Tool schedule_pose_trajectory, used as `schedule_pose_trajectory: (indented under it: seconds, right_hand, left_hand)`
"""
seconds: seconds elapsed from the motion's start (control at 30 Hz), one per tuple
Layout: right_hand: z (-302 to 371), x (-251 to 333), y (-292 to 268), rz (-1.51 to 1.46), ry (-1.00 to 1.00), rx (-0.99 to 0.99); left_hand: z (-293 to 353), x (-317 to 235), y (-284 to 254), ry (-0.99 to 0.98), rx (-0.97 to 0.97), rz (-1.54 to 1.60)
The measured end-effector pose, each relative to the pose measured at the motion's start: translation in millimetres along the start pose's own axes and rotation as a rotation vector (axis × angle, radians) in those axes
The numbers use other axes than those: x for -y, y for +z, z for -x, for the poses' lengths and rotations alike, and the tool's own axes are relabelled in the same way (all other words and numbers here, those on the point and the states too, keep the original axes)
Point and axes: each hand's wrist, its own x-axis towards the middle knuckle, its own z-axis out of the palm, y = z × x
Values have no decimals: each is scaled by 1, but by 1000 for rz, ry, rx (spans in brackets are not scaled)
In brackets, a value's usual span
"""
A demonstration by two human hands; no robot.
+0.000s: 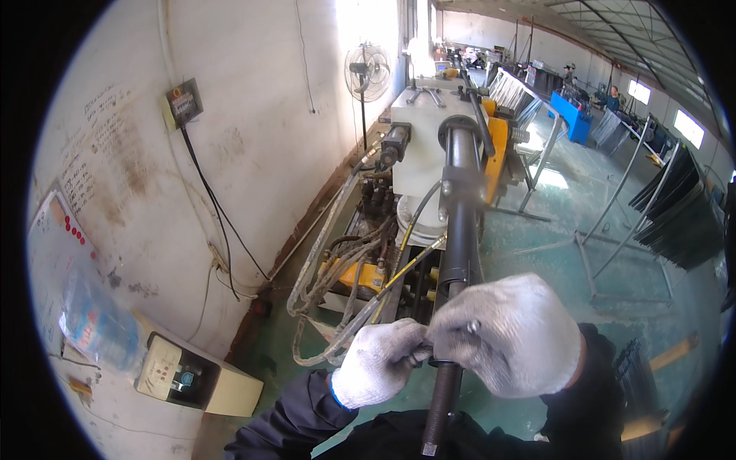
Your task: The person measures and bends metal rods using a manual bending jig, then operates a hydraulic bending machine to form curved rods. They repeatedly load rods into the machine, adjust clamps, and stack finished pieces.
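Both of my hands wear white knitted gloves, greyed at the fingers, and meet over a dark metal rod [442, 406] that runs toward me from a machine. My left hand [379, 364] is closed in a pinch at the rod's left side; what its fingertips hold is hidden. My right hand [510, 333] is curled closed above the rod, with a small shiny metal piece [473, 326] showing between its fingers. Beyond them the rod enters a thick black cylinder [462, 222], fixed to the machine's pale housing [418, 134].
Hydraulic hoses [330, 307] loop left of the machine, near a yellow motor-like part [360, 274]. A water dispenser [230, 387] with a clear bottle [103, 326] appears at lower left. A standing fan [366, 73] is behind. Metal racks [629, 238] stand right; a person [612, 100] is far off.
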Motion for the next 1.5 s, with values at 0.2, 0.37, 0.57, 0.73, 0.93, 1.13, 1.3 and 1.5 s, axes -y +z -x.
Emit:
schedule_pose_trajectory:
  seconds: [0.2,0.37,0.57,0.73,0.93,1.13,1.3,1.5]
  right_hand:
    - [6,-9,-14,19,207,-68]
    - [17,6,-10,90,-86,160]
    - [12,8,0,182,-127,92]
    - [10,-32,-12,-14,230,-76]
    - [-3,-64,-3,-429,606,-81]
    - [-26,-84,-1,-271,827,55]
    - [-35,-99,0,-142,926,190]
    - [-40,-100,1,61,669,254]
  left_hand:
    - [-10,-10,14,3,-95,-48]
    - [3,4,15,90,-31,-72]
    - [-5,3,6,74,-17,96]
    - [-19,-14,6,-191,90,69]
    - [-12,-16,-8,-236,183,42]
    - [-19,-7,-14,-522,256,249]
    - [-15,3,-12,-673,280,464]
    - [-21,2,-13,-716,314,418]
